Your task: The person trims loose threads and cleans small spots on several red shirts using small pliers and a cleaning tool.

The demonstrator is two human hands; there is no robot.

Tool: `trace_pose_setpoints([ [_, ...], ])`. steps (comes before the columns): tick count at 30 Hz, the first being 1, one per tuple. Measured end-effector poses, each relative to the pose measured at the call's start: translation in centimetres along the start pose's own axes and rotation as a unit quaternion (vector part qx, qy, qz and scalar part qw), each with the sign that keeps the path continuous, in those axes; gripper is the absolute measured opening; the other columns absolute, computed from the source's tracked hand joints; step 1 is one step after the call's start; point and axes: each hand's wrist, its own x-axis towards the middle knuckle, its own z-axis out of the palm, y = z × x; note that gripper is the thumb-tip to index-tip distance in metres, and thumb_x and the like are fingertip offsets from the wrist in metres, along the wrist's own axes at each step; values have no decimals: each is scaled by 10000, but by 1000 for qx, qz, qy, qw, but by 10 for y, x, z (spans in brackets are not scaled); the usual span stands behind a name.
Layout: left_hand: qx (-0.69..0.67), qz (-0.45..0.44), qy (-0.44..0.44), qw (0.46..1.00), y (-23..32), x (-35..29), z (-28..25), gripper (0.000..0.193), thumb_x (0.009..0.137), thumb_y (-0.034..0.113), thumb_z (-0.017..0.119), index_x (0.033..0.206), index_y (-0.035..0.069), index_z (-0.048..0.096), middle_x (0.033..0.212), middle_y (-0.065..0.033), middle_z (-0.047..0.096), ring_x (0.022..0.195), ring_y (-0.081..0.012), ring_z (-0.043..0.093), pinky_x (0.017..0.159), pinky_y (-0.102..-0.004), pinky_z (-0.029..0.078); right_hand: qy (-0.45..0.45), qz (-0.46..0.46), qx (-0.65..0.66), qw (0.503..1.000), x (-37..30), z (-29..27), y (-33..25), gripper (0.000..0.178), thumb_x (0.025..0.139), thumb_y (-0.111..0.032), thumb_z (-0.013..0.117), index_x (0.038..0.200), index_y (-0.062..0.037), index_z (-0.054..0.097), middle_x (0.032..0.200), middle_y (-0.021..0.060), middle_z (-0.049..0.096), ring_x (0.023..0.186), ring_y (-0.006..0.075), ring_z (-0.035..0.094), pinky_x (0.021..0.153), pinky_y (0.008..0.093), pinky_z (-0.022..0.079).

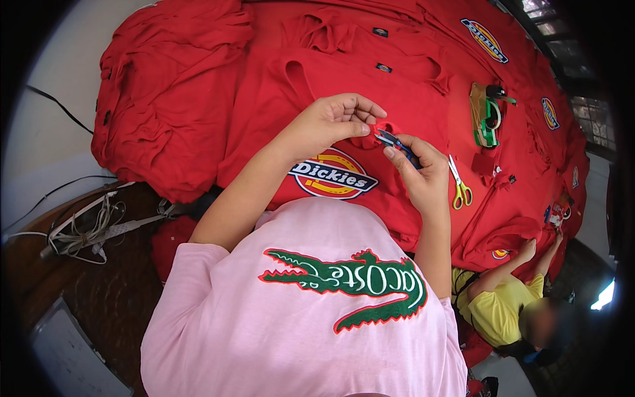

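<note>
Right, the action sits at the fingertips: the right hand (426, 169) is wrapped around small blue-handled snips (405, 149), blades aimed across at the left hand (338, 120). That left hand curls in, thumb and fingertips meeting around a gathered bit of red cloth (381, 128); whether it's a firm pinch, I can't tell, nor whether the blades are parted. The cloth is squarely between the two hands, blade tips right beside it.

So this looks like close trimming at the cloth, with no cut visible. The next move, I'd judge, calls for a steady left grip and blades kept off those nearby fingertips.

Now the surroundings! Just to the right of the right hand lie yellow-handled scissors (461, 193), and beyond them a green tape dispenser (489, 122). Left of the left hand, a crumpled red heap (169, 99); nearer the body, below both hands, an oval badge (334, 175), partly behind the left forearm. Far right and nearer, a co-worker in yellow (503, 311) reaches over the same red spread. Loose folds under both hands could snag the blades; the scissors, lying aside, block nothing.
</note>
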Motion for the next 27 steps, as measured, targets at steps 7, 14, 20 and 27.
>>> trace_pose_setpoints([
  [7, -3, -1, 4, 1000, -1, 3, 0, 317, 970, 25, 648, 1285, -11, 644, 1136, -42, 673, 1066, -98, 631, 976, -254, 519, 12, -45, -35, 998, 7, -1, -8, 177, 875, -106, 791, 990, 20, 746, 756, 79, 662, 651, 125, 577, 600, 285, 451],
  [14, -5, -12, 3, 1000, -1, 0, -1, 323, 972, 32, 646, 1292, -13, 641, 1140, -47, 672, 1067, -101, 633, 974, -255, 521, -16, 5, 18, 1000, 6, 0, -4, 172, 891, -112, 785, 986, 25, 744, 735, 44, 626, 661, 93, 529, 600, 271, 419],
  [20, -6, -10, -5, 1000, -3, 1, -3, 322, 974, 31, 645, 1292, -14, 640, 1128, -47, 672, 1059, -103, 639, 969, -264, 527, -31, 39, 45, 998, 6, 0, 2, 172, 916, -122, 773, 993, 28, 741, 724, 22, 604, 666, 74, 501, 597, 260, 399],
  [27, -15, -11, -5, 1000, -2, 3, -5, 322, 968, 21, 651, 1287, -18, 638, 1165, -61, 680, 1066, -113, 643, 975, -266, 528, 61, -1, 26, 998, 7, 6, 16, 195, 945, -156, 756, 1007, 28, 736, 716, 13, 596, 668, 67, 495, 592, 248, 398],
])
